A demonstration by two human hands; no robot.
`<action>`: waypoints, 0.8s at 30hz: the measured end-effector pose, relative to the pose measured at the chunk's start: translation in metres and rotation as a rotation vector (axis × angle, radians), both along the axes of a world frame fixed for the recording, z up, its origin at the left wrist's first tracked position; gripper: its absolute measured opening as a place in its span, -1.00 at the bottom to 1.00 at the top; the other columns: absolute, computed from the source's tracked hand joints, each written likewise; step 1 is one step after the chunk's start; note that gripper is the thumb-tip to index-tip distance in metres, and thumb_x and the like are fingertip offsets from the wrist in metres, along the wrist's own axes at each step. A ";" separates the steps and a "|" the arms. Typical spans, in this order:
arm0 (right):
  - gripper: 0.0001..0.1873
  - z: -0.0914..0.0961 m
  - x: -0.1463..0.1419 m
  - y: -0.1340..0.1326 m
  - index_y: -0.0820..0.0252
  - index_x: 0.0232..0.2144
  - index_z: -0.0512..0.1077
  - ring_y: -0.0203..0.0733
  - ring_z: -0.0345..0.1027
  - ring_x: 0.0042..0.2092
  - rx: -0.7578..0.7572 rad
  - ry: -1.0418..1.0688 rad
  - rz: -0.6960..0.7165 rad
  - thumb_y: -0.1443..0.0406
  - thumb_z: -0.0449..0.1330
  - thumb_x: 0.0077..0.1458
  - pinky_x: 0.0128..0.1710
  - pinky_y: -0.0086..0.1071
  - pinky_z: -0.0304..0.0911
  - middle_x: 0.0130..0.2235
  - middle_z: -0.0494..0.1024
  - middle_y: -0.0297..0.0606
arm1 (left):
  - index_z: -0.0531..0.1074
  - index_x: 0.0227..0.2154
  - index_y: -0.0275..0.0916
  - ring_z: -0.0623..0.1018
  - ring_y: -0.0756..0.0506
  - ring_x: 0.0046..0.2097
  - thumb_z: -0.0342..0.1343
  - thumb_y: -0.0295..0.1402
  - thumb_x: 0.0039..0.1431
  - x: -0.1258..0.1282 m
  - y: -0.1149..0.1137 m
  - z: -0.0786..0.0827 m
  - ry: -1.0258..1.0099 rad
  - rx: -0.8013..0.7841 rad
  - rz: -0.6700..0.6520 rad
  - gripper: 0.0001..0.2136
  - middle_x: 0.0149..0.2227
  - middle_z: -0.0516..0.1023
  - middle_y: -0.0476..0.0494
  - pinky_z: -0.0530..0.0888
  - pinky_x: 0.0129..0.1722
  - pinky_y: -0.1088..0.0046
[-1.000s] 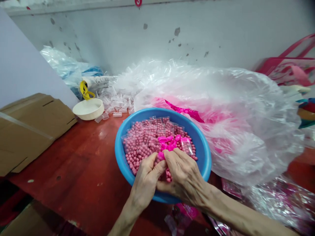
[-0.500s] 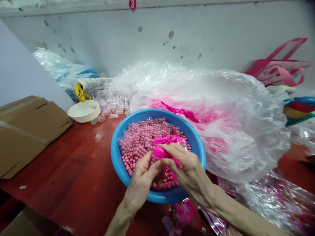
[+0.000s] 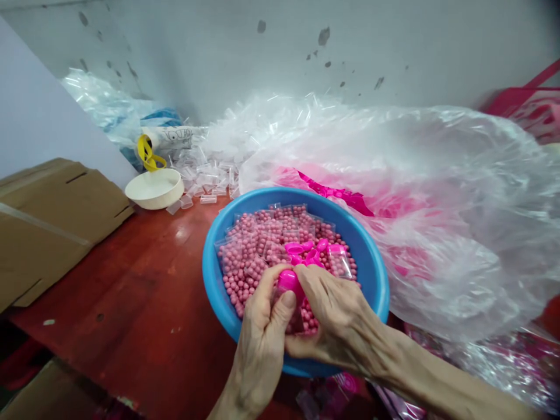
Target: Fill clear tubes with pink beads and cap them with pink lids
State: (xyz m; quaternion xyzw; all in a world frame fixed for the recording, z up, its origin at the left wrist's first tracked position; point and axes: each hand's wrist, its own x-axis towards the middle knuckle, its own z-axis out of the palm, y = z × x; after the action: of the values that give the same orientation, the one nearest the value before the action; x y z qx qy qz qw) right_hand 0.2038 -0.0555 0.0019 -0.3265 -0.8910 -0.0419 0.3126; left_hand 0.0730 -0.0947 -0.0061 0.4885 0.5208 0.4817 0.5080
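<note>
A blue plastic basin [image 3: 370, 262] on the red-brown table holds many small pink beads [image 3: 254, 251], some in little clear bags, and a few bright pink plastic pieces [image 3: 308, 252]. Over its near edge my left hand [image 3: 262, 344] and my right hand [image 3: 339, 318] meet, fingers closed together around a bright pink rounded plastic piece [image 3: 289, 280] and a small clear bag. My left thumb presses on the piece from below.
A big clear plastic bag [image 3: 437, 192] with pink items lies behind and right of the basin. A white bowl [image 3: 154, 188], a yellow ring and loose clear tubes sit at the back left. A cardboard box [image 3: 48, 216] stands at the left. Pink packets lie by the front edge.
Both hands stayed over the basin's near edge. The pink piece, pinched high between the fingertips half a second ago, now sits lower, gripped between both hands. The camera tilted slightly.
</note>
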 end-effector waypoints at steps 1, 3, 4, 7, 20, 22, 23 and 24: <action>-0.75 -0.001 0.000 0.001 0.28 -0.34 0.26 -0.17 0.31 -0.49 0.010 -0.006 0.006 0.28 0.11 -0.14 -0.60 -0.36 0.27 -0.49 0.39 -0.24 | 0.35 -0.04 -0.10 0.46 -0.05 -0.03 -0.07 -0.26 0.29 0.000 0.000 0.000 0.004 -0.002 -0.005 -0.77 0.00 0.48 0.00 0.32 -0.04 0.51; -0.77 -0.002 0.001 0.003 0.26 -0.37 0.25 -0.19 0.30 -0.52 0.029 -0.010 0.021 0.25 0.11 -0.11 -0.62 -0.38 0.24 -0.51 0.38 -0.26 | 0.35 -0.07 -0.12 0.47 -0.05 -0.07 -0.07 -0.28 0.29 0.000 0.001 0.001 0.009 -0.008 -0.019 -0.79 -0.03 0.49 -0.02 0.34 -0.08 0.51; -0.77 -0.003 0.001 0.003 0.26 -0.37 0.24 -0.19 0.31 -0.53 0.041 -0.004 0.026 0.23 0.11 -0.09 -0.62 -0.38 0.24 -0.52 0.38 -0.26 | 0.35 -0.06 -0.12 0.46 -0.05 -0.06 -0.07 -0.29 0.29 0.001 0.001 0.001 0.010 -0.011 -0.019 -0.78 -0.03 0.49 -0.02 0.33 -0.07 0.51; -0.73 -0.005 0.001 0.004 0.25 -0.39 0.23 -0.19 0.31 -0.54 0.049 -0.004 0.020 0.13 0.08 0.02 -0.63 -0.39 0.22 -0.54 0.38 -0.26 | 0.33 -0.02 -0.11 0.44 -0.06 -0.02 -0.06 -0.29 0.28 0.001 0.001 0.001 0.043 -0.021 0.004 -0.75 -0.01 0.48 -0.01 0.30 -0.02 0.49; -0.66 -0.003 0.009 -0.011 0.23 -0.30 0.24 -0.16 0.34 -0.43 -0.282 -0.029 -0.131 0.06 0.10 0.05 -0.50 -0.33 0.25 -0.40 0.44 -0.20 | 0.37 -0.01 -0.14 0.40 -0.15 0.05 -0.03 -0.22 0.25 0.000 0.009 -0.004 0.066 0.023 -0.032 -0.71 -0.02 0.47 -0.09 0.30 0.01 0.38; -0.66 0.003 0.026 0.000 0.23 -0.30 0.25 -0.16 0.33 -0.42 -0.304 -0.052 -0.173 0.07 0.12 0.04 -0.44 -0.31 0.26 -0.40 0.44 -0.21 | 0.24 0.11 -0.14 0.37 -0.17 0.10 -0.08 -0.16 0.27 -0.001 0.009 -0.006 0.037 0.018 0.004 -0.61 0.02 0.44 -0.15 0.29 0.05 0.32; -0.65 0.004 0.036 0.006 0.23 -0.33 0.25 -0.15 0.32 -0.42 -0.269 -0.079 -0.240 0.05 0.13 0.04 -0.43 -0.28 0.26 -0.41 0.44 -0.20 | 0.17 0.15 -0.15 0.40 -0.17 0.07 -0.09 -0.14 0.27 -0.002 0.009 -0.007 0.006 0.017 0.036 -0.57 -0.01 0.45 -0.18 0.32 0.02 0.31; -0.63 0.004 0.046 0.012 0.24 -0.31 0.25 -0.11 0.34 -0.36 -0.237 -0.119 -0.324 0.04 0.14 0.04 -0.37 -0.25 0.27 -0.37 0.44 -0.14 | 0.12 0.17 -0.15 0.45 -0.16 0.00 -0.09 -0.13 0.27 -0.003 0.009 -0.008 -0.035 0.018 0.073 -0.55 -0.05 0.46 -0.19 0.37 -0.04 0.31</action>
State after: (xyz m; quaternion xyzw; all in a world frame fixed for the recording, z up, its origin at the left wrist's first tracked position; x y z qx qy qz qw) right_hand 0.2494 -0.0439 0.0055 -0.4970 -0.8425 -0.0059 0.2080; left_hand 0.0701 -0.0860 -0.0138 0.4650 0.5250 0.5131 0.4947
